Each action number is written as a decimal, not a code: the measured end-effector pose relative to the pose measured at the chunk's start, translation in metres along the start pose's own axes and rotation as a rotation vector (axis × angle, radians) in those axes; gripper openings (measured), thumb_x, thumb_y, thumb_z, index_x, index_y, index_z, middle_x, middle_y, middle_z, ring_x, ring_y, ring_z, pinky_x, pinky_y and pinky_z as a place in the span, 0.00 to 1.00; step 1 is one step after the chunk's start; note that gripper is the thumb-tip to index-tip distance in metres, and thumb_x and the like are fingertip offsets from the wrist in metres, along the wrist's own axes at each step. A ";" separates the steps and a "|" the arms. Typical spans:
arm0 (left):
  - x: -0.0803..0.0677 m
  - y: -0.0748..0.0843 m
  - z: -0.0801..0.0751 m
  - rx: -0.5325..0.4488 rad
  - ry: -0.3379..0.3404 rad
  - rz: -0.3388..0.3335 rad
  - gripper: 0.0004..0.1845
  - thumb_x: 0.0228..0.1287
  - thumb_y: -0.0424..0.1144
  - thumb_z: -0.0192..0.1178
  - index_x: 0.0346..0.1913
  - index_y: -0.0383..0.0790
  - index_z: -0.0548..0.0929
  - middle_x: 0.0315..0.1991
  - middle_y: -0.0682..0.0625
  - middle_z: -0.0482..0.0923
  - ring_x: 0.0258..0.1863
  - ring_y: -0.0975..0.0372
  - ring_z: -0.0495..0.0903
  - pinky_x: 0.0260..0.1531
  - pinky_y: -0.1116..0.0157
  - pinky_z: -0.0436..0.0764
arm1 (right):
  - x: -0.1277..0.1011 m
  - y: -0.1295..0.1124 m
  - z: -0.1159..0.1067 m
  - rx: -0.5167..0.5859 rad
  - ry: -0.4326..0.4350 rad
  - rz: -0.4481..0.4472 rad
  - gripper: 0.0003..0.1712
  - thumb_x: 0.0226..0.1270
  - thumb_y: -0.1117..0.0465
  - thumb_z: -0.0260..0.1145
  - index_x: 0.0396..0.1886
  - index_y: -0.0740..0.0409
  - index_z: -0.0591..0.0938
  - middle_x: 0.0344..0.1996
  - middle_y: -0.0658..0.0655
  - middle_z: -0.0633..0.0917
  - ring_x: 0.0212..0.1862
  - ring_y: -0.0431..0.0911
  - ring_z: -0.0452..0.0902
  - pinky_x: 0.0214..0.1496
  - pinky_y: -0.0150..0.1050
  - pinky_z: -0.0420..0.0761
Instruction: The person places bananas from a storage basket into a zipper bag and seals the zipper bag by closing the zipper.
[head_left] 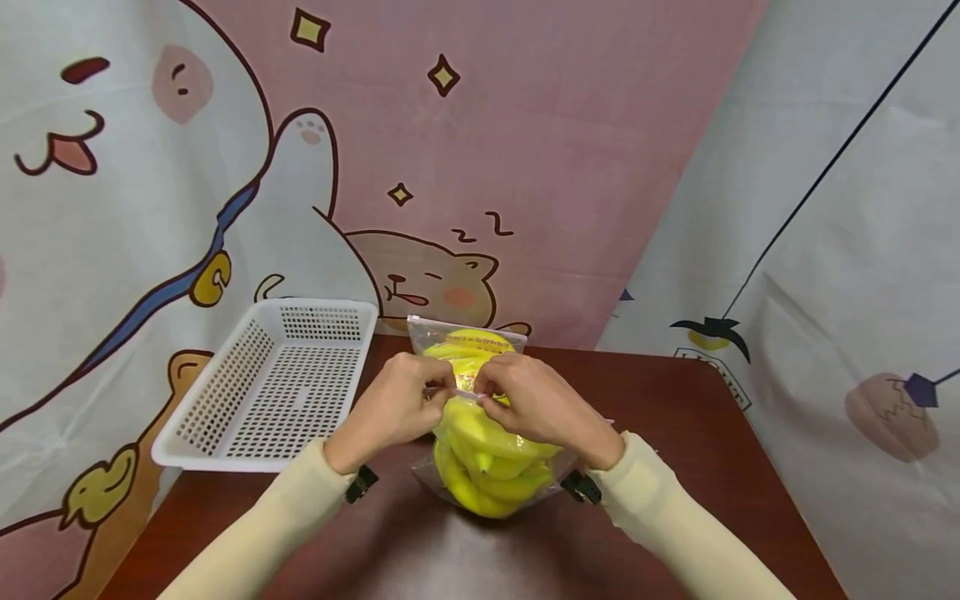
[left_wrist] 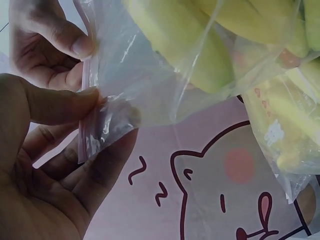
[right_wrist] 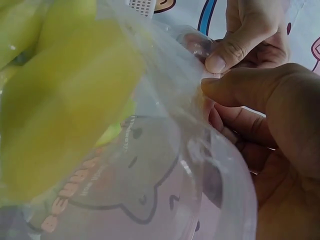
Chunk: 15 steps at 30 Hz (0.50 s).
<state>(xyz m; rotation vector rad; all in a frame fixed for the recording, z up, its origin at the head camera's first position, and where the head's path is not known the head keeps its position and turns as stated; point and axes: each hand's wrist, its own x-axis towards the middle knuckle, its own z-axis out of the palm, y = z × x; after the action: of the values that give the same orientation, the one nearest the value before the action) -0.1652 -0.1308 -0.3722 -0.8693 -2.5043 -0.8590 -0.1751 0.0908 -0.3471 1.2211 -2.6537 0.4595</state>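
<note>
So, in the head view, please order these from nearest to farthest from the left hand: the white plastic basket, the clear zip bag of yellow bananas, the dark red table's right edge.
1. Clear zip bag of yellow bananas: pinched by the left hand.
2. White plastic basket: to its left.
3. Dark red table's right edge: far right.

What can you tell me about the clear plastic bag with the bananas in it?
The bag is a thin, clear zip-top pouch with a pinkish seal strip and red printed lettering. It holds yellow bananas and stands on the dark red-brown table, right of the white basket. The left hand and right hand both pinch the seal strip at its middle. The film is wrinkled.
</note>
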 end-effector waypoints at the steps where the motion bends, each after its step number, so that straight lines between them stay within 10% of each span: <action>1: 0.000 -0.001 0.000 -0.004 0.003 -0.002 0.10 0.52 0.26 0.65 0.24 0.45 0.84 0.20 0.59 0.73 0.20 0.69 0.67 0.21 0.73 0.68 | -0.001 0.001 0.000 -0.004 0.004 -0.005 0.03 0.65 0.61 0.71 0.31 0.49 0.85 0.30 0.43 0.84 0.31 0.38 0.76 0.36 0.32 0.77; 15: -0.006 -0.010 -0.003 -0.094 0.041 -0.056 0.12 0.54 0.22 0.61 0.28 0.43 0.88 0.26 0.53 0.87 0.21 0.70 0.76 0.22 0.72 0.78 | -0.013 0.017 -0.001 0.023 -0.006 0.017 0.03 0.65 0.61 0.70 0.33 0.49 0.84 0.31 0.43 0.83 0.36 0.41 0.78 0.41 0.34 0.79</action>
<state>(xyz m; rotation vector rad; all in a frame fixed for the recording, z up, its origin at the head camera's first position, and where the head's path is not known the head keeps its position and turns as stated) -0.1669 -0.1420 -0.3776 -0.8064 -2.4808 -1.0096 -0.1797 0.1111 -0.3536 1.2084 -2.6730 0.4917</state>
